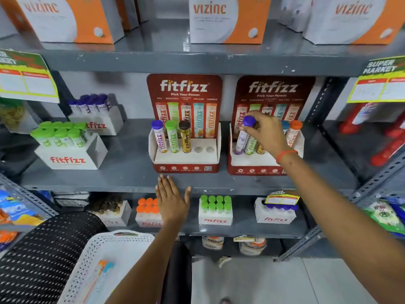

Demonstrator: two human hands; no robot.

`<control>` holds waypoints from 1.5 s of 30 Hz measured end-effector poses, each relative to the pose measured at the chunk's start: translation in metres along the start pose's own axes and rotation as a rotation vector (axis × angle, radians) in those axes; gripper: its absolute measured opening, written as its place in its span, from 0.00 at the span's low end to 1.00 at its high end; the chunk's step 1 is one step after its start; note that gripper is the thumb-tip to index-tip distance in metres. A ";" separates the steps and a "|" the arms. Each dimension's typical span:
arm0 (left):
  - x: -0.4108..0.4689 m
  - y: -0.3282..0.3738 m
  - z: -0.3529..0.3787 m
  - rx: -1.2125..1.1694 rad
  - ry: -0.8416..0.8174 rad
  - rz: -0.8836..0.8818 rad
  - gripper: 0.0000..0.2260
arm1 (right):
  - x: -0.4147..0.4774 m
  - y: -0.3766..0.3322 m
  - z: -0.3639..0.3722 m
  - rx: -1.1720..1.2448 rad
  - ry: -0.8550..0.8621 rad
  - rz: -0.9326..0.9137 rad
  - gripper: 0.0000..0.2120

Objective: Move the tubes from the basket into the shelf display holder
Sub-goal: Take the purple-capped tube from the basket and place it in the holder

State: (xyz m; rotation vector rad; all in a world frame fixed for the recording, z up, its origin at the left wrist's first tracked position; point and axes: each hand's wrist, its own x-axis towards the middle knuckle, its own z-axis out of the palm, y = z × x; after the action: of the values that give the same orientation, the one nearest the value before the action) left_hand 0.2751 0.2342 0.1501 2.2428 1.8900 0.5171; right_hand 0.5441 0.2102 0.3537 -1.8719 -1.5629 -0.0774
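**Q:** On the middle shelf point(131, 178), what are your hands doing?

**A:** At the right holder point(234, 165), my right hand point(266, 133) grips a purple-capped tube point(244, 137) near its cap, fingers curled around it. That tube is tilted, its bottom end at the leftmost slot; I cannot tell if it is seated. Beside it stand a green-label tube point(249, 145) and a yellow one point(260, 149), mostly behind my hand. Blue point(285, 125) and orange point(295, 125) caps show past my knuckles. An orange band point(286, 155) circles my wrist.

**Q:** And your left hand?

**A:** My left hand point(172, 201) is flat and open, fingers together and pointing up, thumb spread, holding nothing. It sits in front of the shelf edge, just below the left holder point(186, 165).

**Q:** What does that holder contain?

**A:** Three upright tubes fill its left slots: purple cap point(159, 137), green cap point(172, 137), brown cap point(185, 137). Two round holes point(204, 149) on the right are open.

**Q:** Where is the basket?

**A:** A white perforated basket point(92, 251) sits low at my left, near my left forearm. Inside lie two tubes side by side, one with an orange cap point(102, 264), one with a blue cap point(109, 266)
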 end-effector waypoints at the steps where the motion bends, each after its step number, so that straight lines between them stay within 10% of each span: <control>1: 0.000 -0.001 0.000 0.022 -0.004 0.010 0.42 | 0.002 -0.001 0.005 -0.055 -0.020 -0.013 0.19; 21: -0.002 -0.013 -0.005 0.131 -0.057 0.067 0.42 | 0.023 0.002 0.004 -0.249 -0.346 0.029 0.23; 45: -0.002 -0.015 -0.004 0.128 -0.057 0.079 0.39 | 0.023 0.009 0.006 -0.222 -0.303 0.076 0.24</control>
State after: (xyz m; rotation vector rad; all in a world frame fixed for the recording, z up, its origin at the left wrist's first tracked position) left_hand 0.2593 0.2347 0.1485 2.3935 1.8625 0.3475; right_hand 0.5566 0.2324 0.3558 -2.1965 -1.7402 0.0736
